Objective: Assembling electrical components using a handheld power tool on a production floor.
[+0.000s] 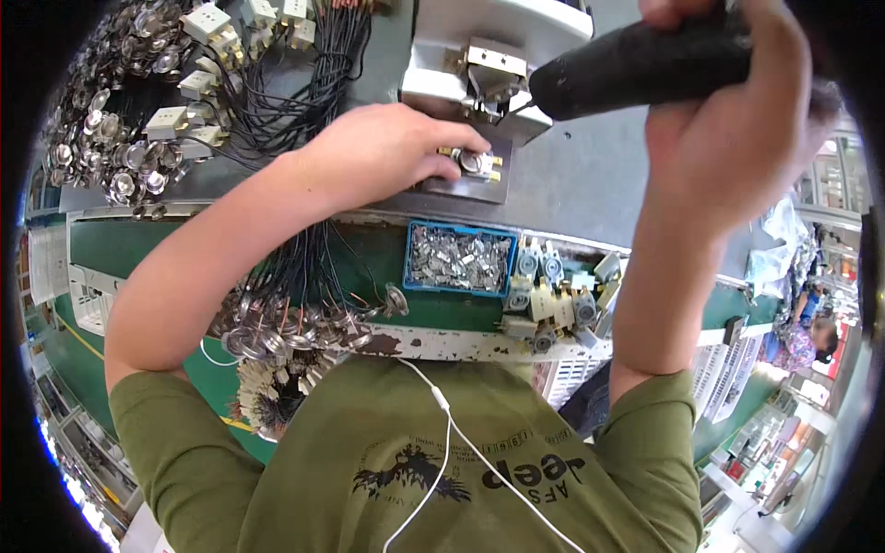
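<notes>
- I see the grey table (pixel 590 175) filling the upper centre of the frame, its chipped front edge crossing the middle.
- My right hand (pixel 728 111) at the upper right has its grip closed around one black lever handle (pixel 645 60), which reaches left toward the white press (pixel 479 55) at top centre.
- My left hand (pixel 387 152), centre frame, has its grip pinching one small round metal part (pixel 472 163) that sits on a flat plate just below the press.
- Black wire bundles (pixel 304 88) run from the upper left, pass under my left forearm and hang over the table edge, crowding the left side.
- A heap of shiny round discs (pixel 101 138) lies at the far upper left, too many to count.
- One blue tray (pixel 458 259) of small metal clips sits below the plate.
- Beside it, lower right, is a cluster of grey and cream parts (pixel 553 295); I cannot count them exactly.
</notes>
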{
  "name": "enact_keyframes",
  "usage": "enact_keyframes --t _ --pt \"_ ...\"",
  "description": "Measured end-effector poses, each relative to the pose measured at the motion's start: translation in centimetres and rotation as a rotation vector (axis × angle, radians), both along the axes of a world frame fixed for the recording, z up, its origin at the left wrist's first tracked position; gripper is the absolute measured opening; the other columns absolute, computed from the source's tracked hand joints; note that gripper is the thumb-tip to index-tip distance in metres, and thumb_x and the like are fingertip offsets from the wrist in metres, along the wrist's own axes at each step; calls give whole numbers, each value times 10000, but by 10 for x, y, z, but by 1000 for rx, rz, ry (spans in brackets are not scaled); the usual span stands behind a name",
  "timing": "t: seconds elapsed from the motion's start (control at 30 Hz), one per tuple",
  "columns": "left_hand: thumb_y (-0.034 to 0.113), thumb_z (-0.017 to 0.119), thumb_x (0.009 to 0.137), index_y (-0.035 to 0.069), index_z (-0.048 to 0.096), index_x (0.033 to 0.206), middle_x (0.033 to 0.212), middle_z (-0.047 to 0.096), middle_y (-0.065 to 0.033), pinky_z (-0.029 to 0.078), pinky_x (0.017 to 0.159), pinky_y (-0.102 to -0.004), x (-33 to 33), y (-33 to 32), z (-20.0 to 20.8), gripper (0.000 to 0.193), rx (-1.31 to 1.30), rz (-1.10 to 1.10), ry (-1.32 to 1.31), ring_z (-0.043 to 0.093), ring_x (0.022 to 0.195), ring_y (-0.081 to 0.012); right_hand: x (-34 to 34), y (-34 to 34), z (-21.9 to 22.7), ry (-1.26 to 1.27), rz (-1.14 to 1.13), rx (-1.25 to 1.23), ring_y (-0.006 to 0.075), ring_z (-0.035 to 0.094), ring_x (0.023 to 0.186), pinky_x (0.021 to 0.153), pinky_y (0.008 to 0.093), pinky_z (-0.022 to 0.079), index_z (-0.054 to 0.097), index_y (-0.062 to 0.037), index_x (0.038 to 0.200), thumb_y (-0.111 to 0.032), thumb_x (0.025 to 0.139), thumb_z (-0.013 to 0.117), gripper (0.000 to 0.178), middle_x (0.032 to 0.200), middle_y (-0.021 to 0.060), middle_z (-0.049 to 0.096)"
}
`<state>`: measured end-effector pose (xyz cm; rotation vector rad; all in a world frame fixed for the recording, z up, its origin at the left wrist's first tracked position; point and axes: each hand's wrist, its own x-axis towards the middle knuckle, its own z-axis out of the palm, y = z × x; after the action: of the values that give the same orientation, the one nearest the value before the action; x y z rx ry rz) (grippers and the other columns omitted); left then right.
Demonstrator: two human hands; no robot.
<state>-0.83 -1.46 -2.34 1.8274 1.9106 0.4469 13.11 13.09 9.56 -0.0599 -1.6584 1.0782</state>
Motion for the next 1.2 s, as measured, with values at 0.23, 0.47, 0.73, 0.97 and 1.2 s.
enact_keyframes --t 0.23,0.47,0.73,0.97,1.2 --pt "340 647 970 255 666 1304 1042 747 -106 550 844 -481 1 5 8 345 -24 9 -1 702 1004 -348 -16 -24 -12 34 -109 -104 140 614 537 491 265 494 611 -22 988 -208 938 785 260 723 74 635" --pt "296 678 963 303 650 1344 1008 741 -122 555 823 -460 1 4 5 383 -32 17 -23 702 957 -340 -25 -29 -16 5 -163 -185 133 613 548 506 257 480 618 1 1043 -83 939 759 195 773 54 662" --pt "293 673 966 271 663 1332 1043 744 -113 554 826 -462 1 5 6 368 -52 25 -36 702 966 -336 -29 -32 -23 -33 -118 -90 122 630 586 530 254 496 614 6 1078 0 921 735 199 838 79 689" --pt "296 666 970 281 668 1348 1052 740 -115 552 841 -457 1 3 5 379 -51 22 11 698 974 -328 -38 -30 -23 -26 -48 -118 124 660 631 539 251 547 462 -6 1216 39 909 744 419 960 113 708" --pt "307 662 971 297 671 1359 1025 731 -118 554 846 -452 4 0 3 388 -15 45 22 696 955 -326 -41 -34 -24 -19 -202 -218 121 646 613 513 245 526 450 -20 1217 34 908 749 434 926 96 690"
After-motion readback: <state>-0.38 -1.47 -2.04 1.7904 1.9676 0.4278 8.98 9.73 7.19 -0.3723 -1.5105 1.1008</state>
